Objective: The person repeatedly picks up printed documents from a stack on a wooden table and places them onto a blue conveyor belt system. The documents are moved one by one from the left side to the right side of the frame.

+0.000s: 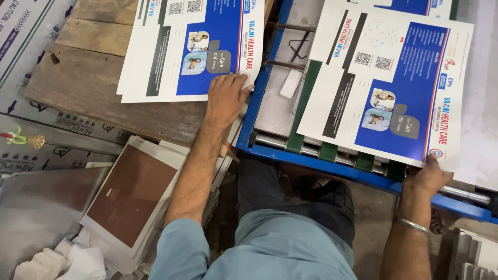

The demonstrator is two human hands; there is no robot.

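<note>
Head camera, looking down: the person's left hand (pixel 226 98) lies flat, fingers together, pressing the near right corner of a stack of printed sheets (pixel 181 46) on a worn wooden surface (pixel 98 88) at far left. Each sheet is glossy white with a deep blue panel, a dark vertical band, small square code blocks and two small photo insets with a grey speech-bubble shape. The right hand (pixel 428 176) grips the near right corner of a second printed sheet (pixel 386 85) of the same design, thumb on top, fingers hidden beneath; a metal bangle (pixel 412 224) circles that wrist. This sheet rests tilted over a blue-framed machine bed (pixel 316 158) with green belts (pixel 328 151) and steel rollers, at right and centre.

Near left, a pile of brown-faced boards with white margins (pixel 132 194) sits below the wooden surface's edge, crumpled white paper (pixel 62 262) beside it. Grey packaging sheets with dark lettering and arrows (pixel 26 62) lie along the far left.
</note>
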